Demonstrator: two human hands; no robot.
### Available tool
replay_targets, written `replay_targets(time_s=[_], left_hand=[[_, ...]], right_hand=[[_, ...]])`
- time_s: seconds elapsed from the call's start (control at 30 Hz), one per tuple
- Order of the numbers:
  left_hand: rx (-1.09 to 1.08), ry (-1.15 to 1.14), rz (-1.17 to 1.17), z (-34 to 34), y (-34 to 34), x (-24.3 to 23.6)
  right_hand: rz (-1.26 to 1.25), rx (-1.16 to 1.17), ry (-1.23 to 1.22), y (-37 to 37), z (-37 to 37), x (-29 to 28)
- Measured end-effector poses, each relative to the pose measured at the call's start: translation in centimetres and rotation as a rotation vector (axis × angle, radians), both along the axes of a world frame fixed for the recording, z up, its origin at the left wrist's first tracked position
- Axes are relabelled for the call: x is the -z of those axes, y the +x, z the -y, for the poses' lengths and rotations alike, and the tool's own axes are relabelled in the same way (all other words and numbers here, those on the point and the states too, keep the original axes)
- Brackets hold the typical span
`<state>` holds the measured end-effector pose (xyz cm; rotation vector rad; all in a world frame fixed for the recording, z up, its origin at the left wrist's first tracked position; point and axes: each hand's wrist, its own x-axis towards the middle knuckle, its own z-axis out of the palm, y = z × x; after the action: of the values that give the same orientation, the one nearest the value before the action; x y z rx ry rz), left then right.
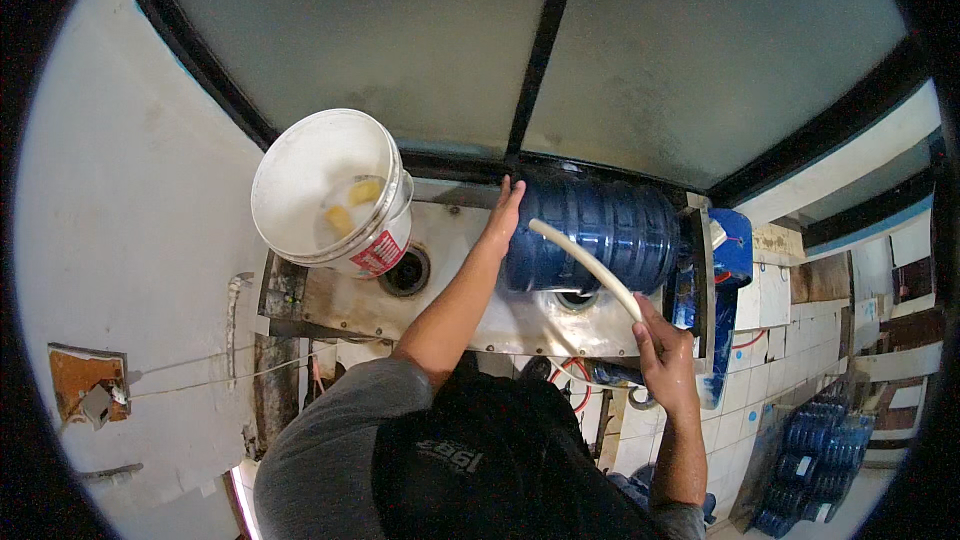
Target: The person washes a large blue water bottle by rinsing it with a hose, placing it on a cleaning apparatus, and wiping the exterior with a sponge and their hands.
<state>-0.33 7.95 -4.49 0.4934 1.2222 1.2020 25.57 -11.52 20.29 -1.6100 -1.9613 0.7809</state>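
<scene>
1. Bottle [640, 210]: blue and ribbed, lying on its side on the steel counter [470, 315], right of the left grip [506, 212] and beyond the right grip [665, 352]. Lying down, it probably cannot topple.
2. Left grip: flat, fingers extended, set against the bottle's left end; it likely steadies the bottle against sliding or rolling.
3. Right grip: closed around the pale hose [590, 262], well back from its free end. This presumably leaves that length free for aiming across the bottle. Whether water flows cannot be told.
4. Bucket [300, 165]: left of the left grip, yellow sponges [368, 190] inside; apparently placed clear of the bottle, yet within reach.
5. Drain hole [405, 272]: left of the left grip, beside the bucket, presumably for runoff.
</scene>
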Motion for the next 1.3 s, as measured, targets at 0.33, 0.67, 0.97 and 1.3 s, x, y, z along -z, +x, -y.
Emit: replay_targets(time_s=[0.33, 0.67, 0.97, 1.3], left_hand=[[-0.177, 0.070, -0.786, 7.8, 4.6, -3.5], [-0.315, 0.180, -0.896, 6.7, 4.0, -4.4], [-0.504, 0.390, -1.112, 11.7, 0.2, -0.7], [-0.491, 0.378, -0.807, 19.0, 7.7, 6.5]], right_hand=[[-0.123, 0.236, -0.136, 7.9, 2.2, 1.2], [-0.192, 0.363, -0.002, 17.7, 2.1, 5.1], [-0.185, 0.287, 0.046, 19.0, -0.9, 6.8], [-0.211, 0.268, 0.022, 22.0, -2.0, 5.7]])
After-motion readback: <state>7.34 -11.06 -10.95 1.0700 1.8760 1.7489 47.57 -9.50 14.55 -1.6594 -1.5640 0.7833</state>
